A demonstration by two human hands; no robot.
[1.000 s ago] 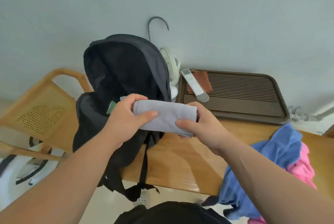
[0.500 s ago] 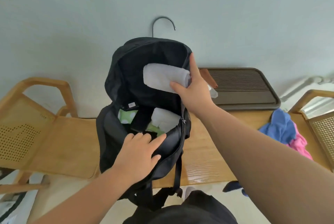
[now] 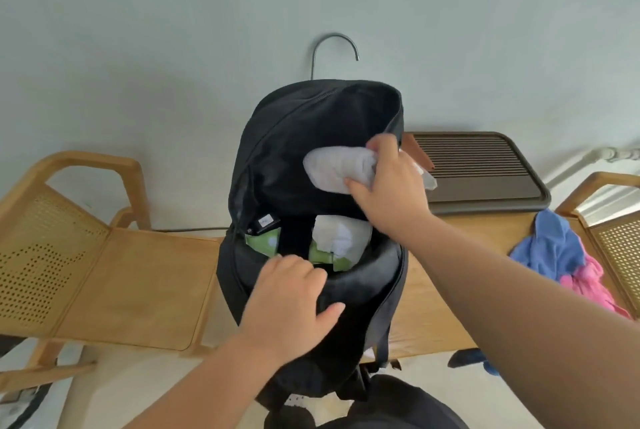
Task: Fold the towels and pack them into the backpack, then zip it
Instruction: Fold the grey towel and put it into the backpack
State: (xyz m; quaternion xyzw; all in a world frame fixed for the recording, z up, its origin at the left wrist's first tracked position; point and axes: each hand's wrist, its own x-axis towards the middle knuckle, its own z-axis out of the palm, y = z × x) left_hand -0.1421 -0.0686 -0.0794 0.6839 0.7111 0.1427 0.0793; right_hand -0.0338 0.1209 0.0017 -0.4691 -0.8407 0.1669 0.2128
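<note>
Packing step, mid-insert. Right hand [image 3: 384, 186] grips the folded grey towel [image 3: 337, 169] by its right end and holds it in the mouth of the backpack [image 3: 363, 293], against the raised back panel and above the contents. Left hand [image 3: 287, 300] holds the front rim of the opening, fingers hooked over the edge and thumb on the outer panel, keeping the mouth wide.

Backpack is upright at the left edge of the surface [image 3: 433, 290], zip fully open; what its base rests on is hidden. Low inside it: a white towel [image 3: 343, 236] and something green [image 3: 263, 243] beside it. Blue towel [image 3: 550, 248] and pink towel [image 3: 592, 283] lie heaped and unfolded at the right end, well apart from the bag.

Next move, my read: lower the grey towel straight down onto the white one and release. Left hand should keep the rim, or the mouth may sag shut. Two towels left to fold, then zip.
</note>
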